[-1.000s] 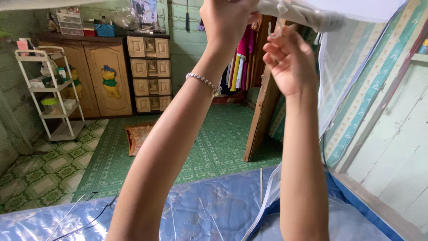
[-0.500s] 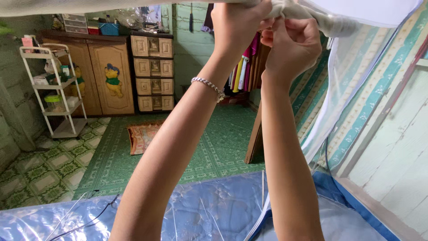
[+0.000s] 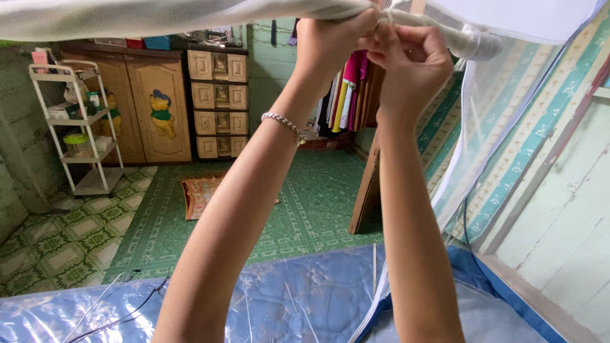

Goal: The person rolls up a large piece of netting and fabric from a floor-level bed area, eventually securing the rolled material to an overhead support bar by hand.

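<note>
Both my arms reach up to a rolled white mosquito net (image 3: 159, 16) that runs along the top of the view. My left hand (image 3: 327, 41) grips the rolled net from below; a silver bracelet (image 3: 284, 124) sits on that wrist. My right hand (image 3: 413, 54) is closed right beside it, fingers pinching a thin white tie at the bunched part of the net. More sheer netting (image 3: 502, 114) hangs down on the right. Under my arms lies a blue mattress (image 3: 292, 298) in clear plastic wrap.
A pale wooden wall (image 3: 559, 216) stands at the right. A green patterned floor (image 3: 305, 203) holds a small rug (image 3: 200, 194). A white shelf rack (image 3: 76, 127), wooden cupboards (image 3: 149, 108) and hanging clothes (image 3: 346, 95) line the back. A wooden board (image 3: 367, 190) leans nearby.
My right hand rose from below the net and closed next to my left hand on the bunched roll. The net's roll has come lower across the top of the view.
</note>
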